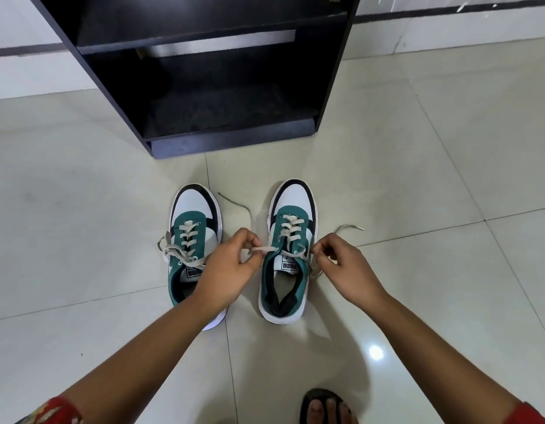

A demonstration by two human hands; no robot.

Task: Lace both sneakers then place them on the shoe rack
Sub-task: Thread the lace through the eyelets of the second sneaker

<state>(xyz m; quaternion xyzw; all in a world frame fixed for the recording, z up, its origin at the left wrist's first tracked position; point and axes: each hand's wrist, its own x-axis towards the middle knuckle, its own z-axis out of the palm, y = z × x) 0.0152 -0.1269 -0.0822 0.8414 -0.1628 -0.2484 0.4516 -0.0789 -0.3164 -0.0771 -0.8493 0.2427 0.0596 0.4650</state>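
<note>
Two green, white and black sneakers stand side by side on the tiled floor, toes pointing at the rack. The left sneaker [194, 228] has its beige lace tied in a loose bow. The right sneaker [291, 215] is laced up, and its lace ends [351, 228] trail out to both sides. My left hand [231, 267] pinches the left lace end beside the top eyelets. My right hand [344, 267] pinches the right lace end on the shoe's other side. My left forearm hides the left sneaker's heel.
A black shoe rack [335, 81] with two open shelves stands on the floor just beyond the sneakers, against a white wall. A foot in a dark sandal [324, 407] shows at the bottom edge. Pale glossy tiles [81, 228] spread to both sides.
</note>
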